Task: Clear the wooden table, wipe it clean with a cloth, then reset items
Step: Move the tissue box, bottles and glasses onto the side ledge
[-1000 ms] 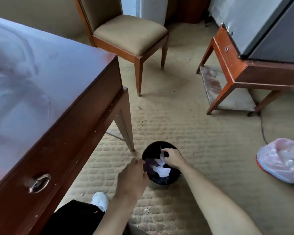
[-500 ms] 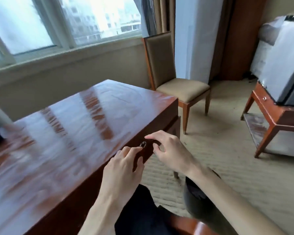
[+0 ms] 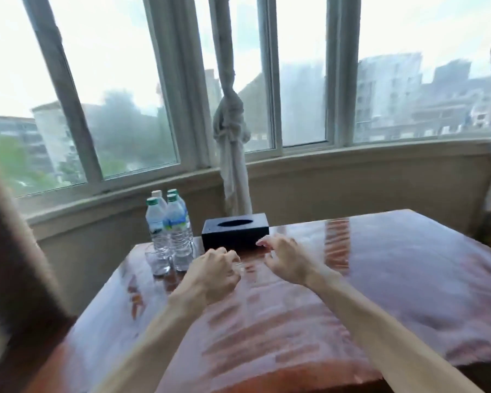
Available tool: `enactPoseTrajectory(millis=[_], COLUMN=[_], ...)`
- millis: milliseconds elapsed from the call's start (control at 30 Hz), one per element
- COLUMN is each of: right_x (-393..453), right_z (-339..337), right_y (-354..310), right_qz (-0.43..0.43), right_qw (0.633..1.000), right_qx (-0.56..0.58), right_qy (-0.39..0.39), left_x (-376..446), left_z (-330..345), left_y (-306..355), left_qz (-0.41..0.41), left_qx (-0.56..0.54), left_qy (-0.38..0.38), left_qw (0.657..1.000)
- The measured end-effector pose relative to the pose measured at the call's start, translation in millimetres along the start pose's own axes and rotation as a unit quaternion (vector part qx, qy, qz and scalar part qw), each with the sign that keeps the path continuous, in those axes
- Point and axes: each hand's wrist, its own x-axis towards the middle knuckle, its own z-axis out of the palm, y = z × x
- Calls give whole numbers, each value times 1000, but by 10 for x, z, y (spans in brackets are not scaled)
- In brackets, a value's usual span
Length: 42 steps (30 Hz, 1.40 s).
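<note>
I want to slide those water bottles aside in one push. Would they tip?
Probably, if pushed high. The bottles are tall and narrow, standing upright in a tight cluster at the table's far left corner. They look full, so likely heavy enough to slide if pushed low. The glossy top may help them slide. The glasses in front could get knocked.

Both arms fwd, left hand loosely curled, right hand fingers relaxed, holding nothing
</note>
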Motion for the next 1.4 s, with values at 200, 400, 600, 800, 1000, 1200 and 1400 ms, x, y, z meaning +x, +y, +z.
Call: enactPoseTrajectory(millis=[200, 400, 600, 800, 1000, 1200, 1400], right_x=[1308, 2194, 2682, 2870, 2773, 2382, 1478], right_z=[518, 919, 1177, 1259, 1218, 590, 91], right_y=[131, 560, 952, 1149, 1002, 737, 457], right_qz=[10, 2, -47, -104, -82, -70, -80], right_qw=[994, 987, 979, 963, 960, 963, 976], right_qx=[-64, -115, -149, -201, -221, -218, -164], right_qy=[-84, -113, -133, -149, -150, -145, -117], left_x=[1001, 1918, 2434, 2656, 2606, 2309, 1533], left_z=[277, 806, 1273, 1391, 1238, 665, 251], left_y=[-588, -1002, -1378, -1550, -1442, -957, -526], left_qz=[-40, -64, -36, 26, 25, 34, 45], left_qx=[-8, 13, 44, 30, 51, 66, 19], left_qy=[8, -15, -37, -47, -68, -70, -46], left_qw=[999, 998, 998, 998, 996, 995, 998])
